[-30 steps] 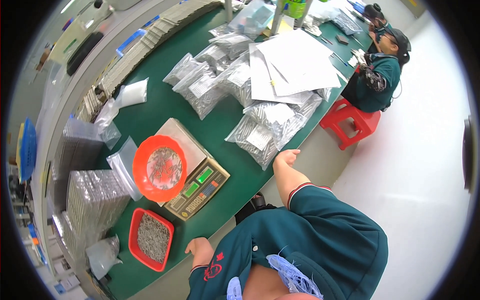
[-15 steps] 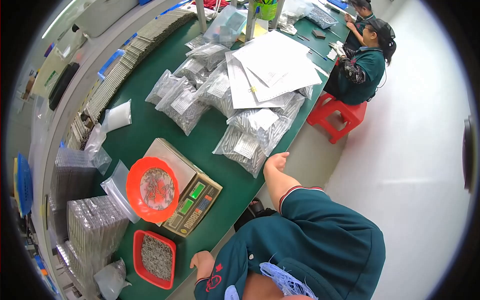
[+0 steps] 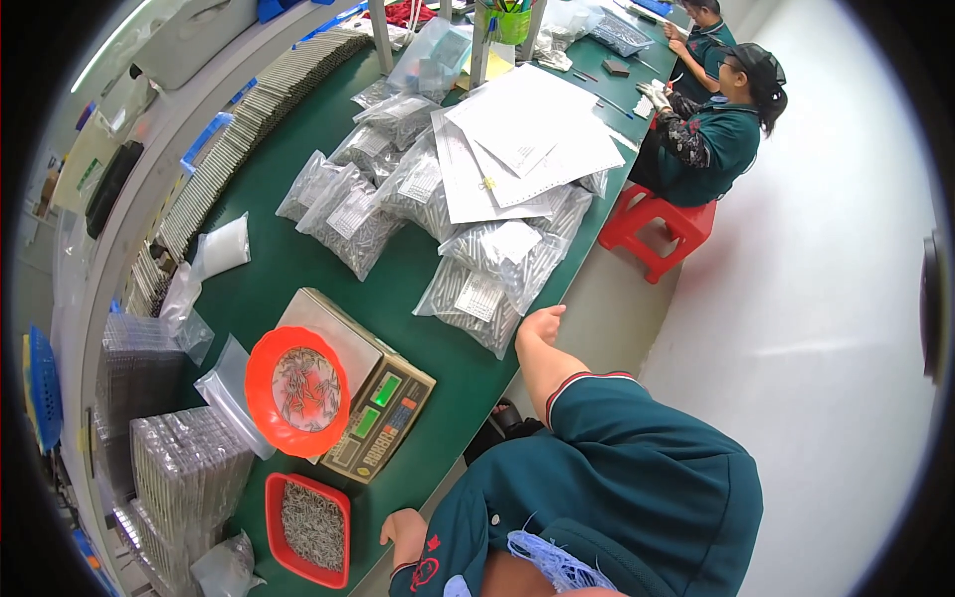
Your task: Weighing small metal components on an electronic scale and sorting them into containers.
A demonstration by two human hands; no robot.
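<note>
My right hand (image 3: 542, 323) rests at the edge of the green table (image 3: 288, 264), fingers curled into a loose fist with nothing in it. It lies right beside a clear bag of small metal parts (image 3: 476, 298). My left hand (image 3: 403, 532) sits at the table edge further along, close to a red tray of metal pins (image 3: 310, 527); its fingers are partly hidden. Between the hands stands a digital scale (image 3: 378, 413) with a round orange dish of pins (image 3: 296, 390) on its platform.
Several clear bags of parts (image 3: 348, 204) and a stack of white papers (image 3: 517, 144) lie further up the table. Stacked clear trays (image 3: 184, 468) stand at the left. Two other people sit at the far end, one on a red stool (image 3: 657, 224).
The view has shifted a little, so the table sits lower in the picture. Both hands stay at the table edge; nothing was picked up or put down.
</note>
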